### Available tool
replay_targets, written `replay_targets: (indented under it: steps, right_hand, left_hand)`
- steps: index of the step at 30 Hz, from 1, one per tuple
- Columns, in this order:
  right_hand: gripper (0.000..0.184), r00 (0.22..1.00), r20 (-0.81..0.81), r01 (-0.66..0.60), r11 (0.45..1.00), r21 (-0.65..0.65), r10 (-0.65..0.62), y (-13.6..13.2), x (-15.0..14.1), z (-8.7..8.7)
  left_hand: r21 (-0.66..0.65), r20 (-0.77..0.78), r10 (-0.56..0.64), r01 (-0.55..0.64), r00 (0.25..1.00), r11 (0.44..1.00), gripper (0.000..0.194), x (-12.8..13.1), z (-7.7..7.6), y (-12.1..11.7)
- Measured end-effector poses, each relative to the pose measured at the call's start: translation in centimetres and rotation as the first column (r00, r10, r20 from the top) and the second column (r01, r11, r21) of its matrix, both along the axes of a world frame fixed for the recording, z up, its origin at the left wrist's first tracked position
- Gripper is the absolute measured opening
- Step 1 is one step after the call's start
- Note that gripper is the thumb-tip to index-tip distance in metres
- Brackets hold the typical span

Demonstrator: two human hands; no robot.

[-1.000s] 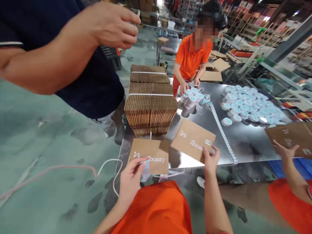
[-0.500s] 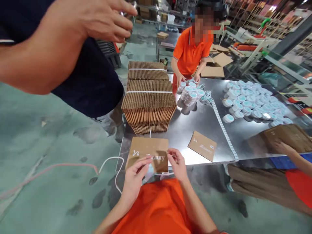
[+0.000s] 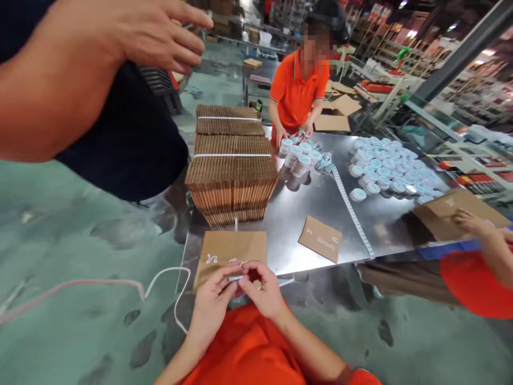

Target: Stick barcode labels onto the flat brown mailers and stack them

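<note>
Close in, just in front of an orange shirt (image 3: 256,347), two hands brought together. Pinching a small pale strip (image 3: 235,278), mostly hidden, between the narrowed fingers of the left hand (image 3: 210,305). With the right hand (image 3: 266,297), fingers curled in toward the thumb, tips right beside the strip; impossible to tell whether gripping it too. Directly beyond, partly covered by both hands, a flat brown carton (image 3: 236,243) with white print, at the near left corner of a shiny metal surface (image 3: 288,214). To the left, over the floor (image 3: 100,321), a white cord (image 3: 166,271) and a pink hose (image 3: 92,282). High at the left, a co-worker's raised hand (image 3: 160,37), above dark clothing.

Farther right on the surface, well apart from the first, a second carton (image 3: 320,239), set at a slant near the front edge. At the far right, another person's hand (image 3: 471,219) against a larger brown carton (image 3: 436,214).

Behind the first carton, a tall pack of folded cartons (image 3: 232,176) with white straps across. Running across the surface, a white band (image 3: 352,211). On either side of it, two groups of round white pieces, a small one (image 3: 300,166) and a big one (image 3: 390,166). Across the surface, behind the small group, a person in orange (image 3: 296,91), hands at those pieces. Farther back, an open box (image 3: 334,120).
</note>
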State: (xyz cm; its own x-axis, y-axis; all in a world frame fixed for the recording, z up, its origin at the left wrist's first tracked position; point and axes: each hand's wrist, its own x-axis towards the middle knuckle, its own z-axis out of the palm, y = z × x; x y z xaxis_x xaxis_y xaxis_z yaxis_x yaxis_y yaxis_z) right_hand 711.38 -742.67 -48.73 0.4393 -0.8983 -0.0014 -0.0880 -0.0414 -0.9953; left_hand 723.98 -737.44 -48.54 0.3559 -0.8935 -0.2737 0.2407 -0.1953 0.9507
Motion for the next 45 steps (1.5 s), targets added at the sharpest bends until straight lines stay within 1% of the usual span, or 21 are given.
replay_targets:
  steps: [2, 4, 8, 11, 13, 17, 20, 24, 26, 29, 31, 32, 35, 36, 38, 40, 42, 45]
  right_hand:
    - [0.020, 1.000, -0.026, -0.010, 1.000, -0.030, 0.009, 0.2, -0.1, 0.1]
    - [0.017, 0.999, -0.053, -0.008, 0.999, -0.052, 0.005, 0.4, -0.3, 0.3]
    - [0.020, 0.998, -0.065, 0.019, 0.999, -0.035, -0.022, 0.4, -0.7, 0.3]
    - [0.024, 0.999, -0.026, 0.035, 0.999, -0.024, -0.036, 0.3, -1.0, 0.2]
    - [0.024, 0.998, -0.008, 0.057, 0.997, -0.045, -0.057, 0.2, -1.1, 0.3]
    - [0.020, 0.995, -0.027, 0.095, 0.990, -0.101, -0.099, -0.4, -1.3, 0.4]
    - [0.017, 0.996, -0.045, 0.075, 0.993, -0.088, -0.079, -0.7, -1.1, 0.5]
    - [0.011, 0.997, -0.045, 0.053, 0.998, -0.040, -0.055, -0.6, -0.8, 0.6]
    - [0.009, 0.996, -0.060, 0.060, 0.997, -0.054, -0.064, -0.5, -0.7, 0.7]
    - [0.011, 0.993, -0.091, 0.067, 0.993, -0.101, -0.077, -0.6, -0.7, 0.6]
    - [0.016, 0.987, -0.120, 0.098, 0.989, -0.107, -0.110, -1.5, -0.9, 0.0]
    - [0.018, 0.980, -0.140, 0.128, 0.987, -0.100, -0.141, -2.3, -1.1, -0.5]
    - [0.018, 0.928, -0.262, 0.252, 0.964, -0.083, -0.265, -5.6, -1.7, -2.9]
    - [0.018, 0.907, -0.316, 0.269, 0.960, -0.074, -0.278, -6.7, -1.9, -3.7]
    - [0.019, 0.876, -0.412, 0.257, 0.965, -0.041, -0.251, -8.5, -2.0, -5.4]
    - [0.019, 0.861, -0.463, 0.232, 0.973, -0.010, -0.210, -9.6, -1.8, -6.6]
    - [0.018, 0.849, -0.485, 0.228, 0.973, -0.025, -0.212, -9.9, -1.5, -7.3]
    - [0.017, 0.835, -0.499, 0.228, 0.971, -0.070, -0.231, -9.9, -1.1, -7.6]
  left_hand:
    - [0.016, 0.000, 0.000, 0.000, 1.000, 1.000, 0.028, -0.1, -0.1, 0.1]
    - [0.033, 0.037, -0.023, 0.022, 0.999, 0.999, 0.030, -0.1, -0.3, 0.3]
    - [0.073, 0.142, -0.077, 0.068, 0.987, 0.995, 0.033, 0.1, -0.8, 0.5]
    - [0.074, 0.177, -0.080, 0.067, 0.981, 0.995, 0.031, 0.0, -0.6, 0.3]
    - [0.056, 0.151, -0.074, 0.066, 0.986, 0.996, 0.028, -0.2, -0.4, 0.1]
    - [0.024, 0.016, -0.079, 0.079, 0.997, 0.997, 0.020, -0.5, -0.2, -0.5]
    - [-0.002, -0.009, -0.095, 0.095, 0.995, 0.995, 0.014, -0.6, -0.1, -0.5]
    - [-0.003, 0.020, -0.098, 0.098, 0.995, 0.995, 0.017, -0.5, -0.4, 0.1]
    - [0.016, 0.054, -0.110, 0.110, 0.992, 0.994, 0.020, -0.4, -0.7, 0.3]
    - [0.065, 0.179, -0.097, 0.087, 0.979, 0.994, 0.030, -0.4, -1.4, 0.6]
    - [0.094, 0.240, -0.076, 0.054, 0.968, 0.994, 0.034, -0.3, -2.1, 0.6]
    - [0.107, 0.244, -0.072, 0.047, 0.967, 0.993, 0.035, -0.2, -2.6, 0.6]
    - [0.133, 0.180, -0.064, 0.040, 0.981, 0.990, 0.033, 0.2, -4.3, 0.3]
    - [0.137, 0.151, -0.048, 0.027, 0.987, 0.990, 0.032, 0.4, -5.0, 0.1]
    - [0.149, 0.092, -0.003, -0.011, 0.996, 0.989, 0.031, 0.7, -6.5, -0.3]
    - [0.171, 0.044, 0.033, -0.040, 0.998, 0.984, 0.033, 1.0, -7.8, -0.7]
    - [0.188, 0.022, 0.045, -0.048, 0.999, 0.981, 0.036, 1.2, -8.8, -0.9]
    - [0.181, 0.023, 0.041, -0.044, 0.999, 0.983, 0.036, 1.3, -9.4, -0.8]
